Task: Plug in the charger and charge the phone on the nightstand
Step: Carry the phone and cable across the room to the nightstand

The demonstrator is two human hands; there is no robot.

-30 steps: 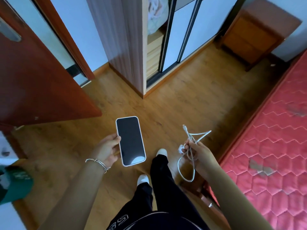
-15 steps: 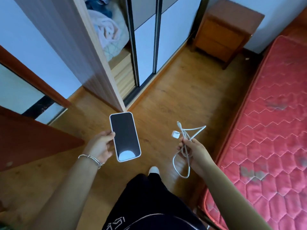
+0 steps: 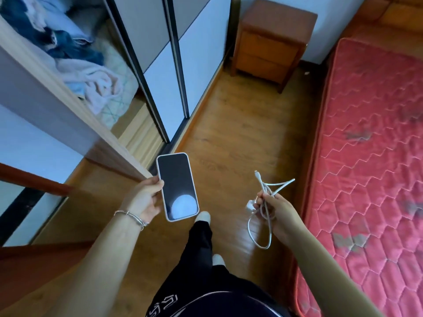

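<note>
The person stands on a wooden floor (image 3: 240, 138), viewed from the head camera looking down past black trousers (image 3: 201, 252) and two white-socked feet.

Left hand (image 3: 143, 202): the grip is closed on the left long edge of a smartphone (image 3: 177, 186). The thumb lies on the front edge near the upper half; the fingers wrap behind the case and are hidden. The phone is held roughly flat, screen up, its top end pointing away from the person. The screen is dark and carries a round pale reflection near its lower end. The case rim is light-coloured. A thin metal bracelet (image 3: 132, 217) sits on the left wrist.

Right hand (image 3: 275, 213): the grip is closed on a bundled white charging cable (image 3: 263, 197). One connector end projects upward above the fist, a bent section projects to the right, and a loop hangs below the hand. A small white plug block (image 3: 250, 205) hangs at the left side of the fist, touching the cable bundle.

Both items are held above the floor, well apart from each other.

The wooden nightstand (image 3: 272, 40) stands against the far wall, well ahead of the hands. To its right lies a bed with a red quilted mattress (image 3: 366, 145). To the left stands a wardrobe with sliding doors (image 3: 183, 53); its open section shows piled clothes (image 3: 75, 62). No socket can be identified.
</note>
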